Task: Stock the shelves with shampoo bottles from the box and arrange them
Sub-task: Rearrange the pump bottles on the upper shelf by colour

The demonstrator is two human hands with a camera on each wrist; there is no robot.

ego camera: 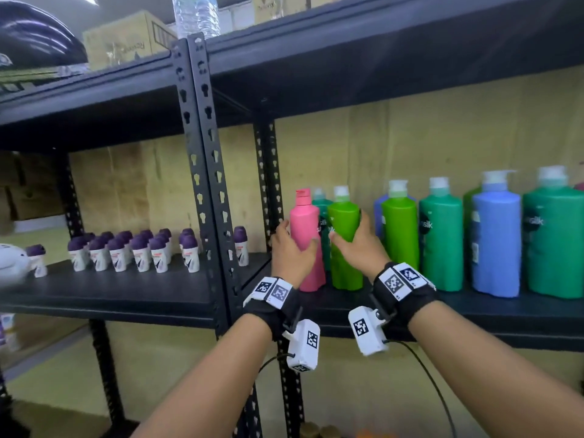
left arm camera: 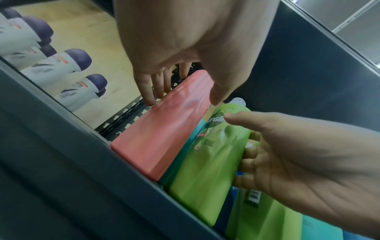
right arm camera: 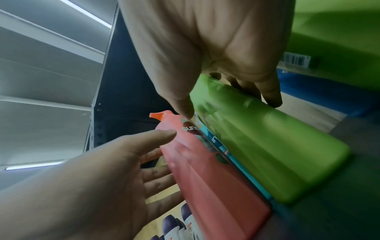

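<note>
A pink shampoo bottle [ego camera: 305, 222] stands upright at the left end of the black shelf [ego camera: 474, 308]. My left hand [ego camera: 297, 241] grips it, thumb on the front and fingers behind. Right beside it stands a light green bottle [ego camera: 344, 216], which my right hand [ego camera: 347, 230] grips round its upper body. A teal bottle [ego camera: 322, 210] shows between and behind the two. In the left wrist view the pink bottle [left arm camera: 164, 126] and the green bottle [left arm camera: 211, 162] stand side by side at the shelf's front edge. The right wrist view shows the same pair, pink bottle [right arm camera: 216, 178] and green bottle [right arm camera: 267, 146].
To the right stands a row of larger bottles: light green [ego camera: 399, 235], dark green [ego camera: 441, 241], blue [ego camera: 496, 245], dark green [ego camera: 553, 245]. Black uprights [ego camera: 205, 184] divide off the left bay, where several small purple-capped bottles [ego camera: 136, 251] stand. Another shelf board [ego camera: 379, 58] lies overhead.
</note>
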